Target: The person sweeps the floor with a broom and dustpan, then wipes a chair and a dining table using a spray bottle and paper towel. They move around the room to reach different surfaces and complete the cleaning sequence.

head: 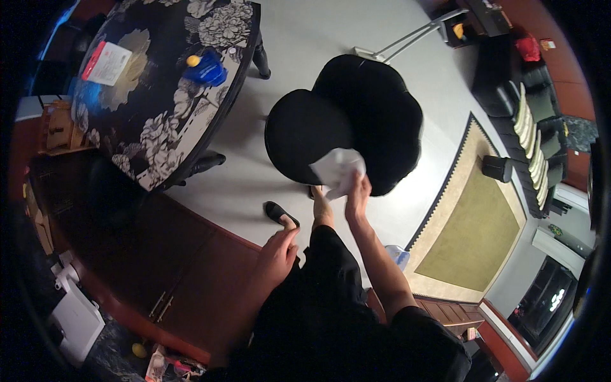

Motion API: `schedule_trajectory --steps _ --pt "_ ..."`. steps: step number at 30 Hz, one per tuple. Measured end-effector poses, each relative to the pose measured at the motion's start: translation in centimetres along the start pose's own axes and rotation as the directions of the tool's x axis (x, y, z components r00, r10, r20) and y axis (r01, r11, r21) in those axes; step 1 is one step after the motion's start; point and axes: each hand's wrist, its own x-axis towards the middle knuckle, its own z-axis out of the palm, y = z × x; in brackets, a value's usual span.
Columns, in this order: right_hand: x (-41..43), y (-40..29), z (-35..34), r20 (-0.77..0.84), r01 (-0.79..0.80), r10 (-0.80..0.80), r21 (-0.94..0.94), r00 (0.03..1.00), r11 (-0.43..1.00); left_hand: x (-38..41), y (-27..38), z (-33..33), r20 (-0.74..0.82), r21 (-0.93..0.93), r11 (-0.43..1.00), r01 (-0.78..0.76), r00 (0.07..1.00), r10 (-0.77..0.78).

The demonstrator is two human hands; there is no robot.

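My right hand (358, 196) grips a crumpled white cloth or tissue (340, 168) over the near edge of a chair's round black seat (305, 133). Whether the cloth touches the seat is unclear. Right of the seat rises the chair's scalloped black backrest (382, 110). My left hand (279, 255) hangs lower, in front of my dark clothes, with its fingers loosely bent and nothing visible in them. Under it, a foot in a black slipper (277, 212) stands on the pale floor.
At the left, a table (210, 112) with a dark floral top bears a blue bottle with a yellow cap (206, 69) and a red-and-white packet (107, 63). A dark brown cabinet (191, 267) borders my left side. A rug (472, 229), a black bin (496, 168) and a sofa (510, 129) lie to the right.
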Motion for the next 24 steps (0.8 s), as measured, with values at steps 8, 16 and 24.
schedule_trajectory --steps 8,16,24 --pt "23.4 11.3 5.4 0.103 0.331 -0.354 -0.656 0.929 0.678 1.1 -8.1 8.4 0.133 -0.07 0.85 0.523 0.849 -0.512" --pt "29.6 16.6 9.6 0.144 0.364 -0.466 -0.828 0.873 0.426 8.8 -4.6 12.6 0.273 -0.21 0.771 0.601 0.794 -0.543" --pt "33.2 18.6 13.8 -0.013 0.349 -0.553 -0.763 0.833 0.544 10.5 -4.2 12.9 0.241 -0.304 0.646 0.7 0.712 -0.659"
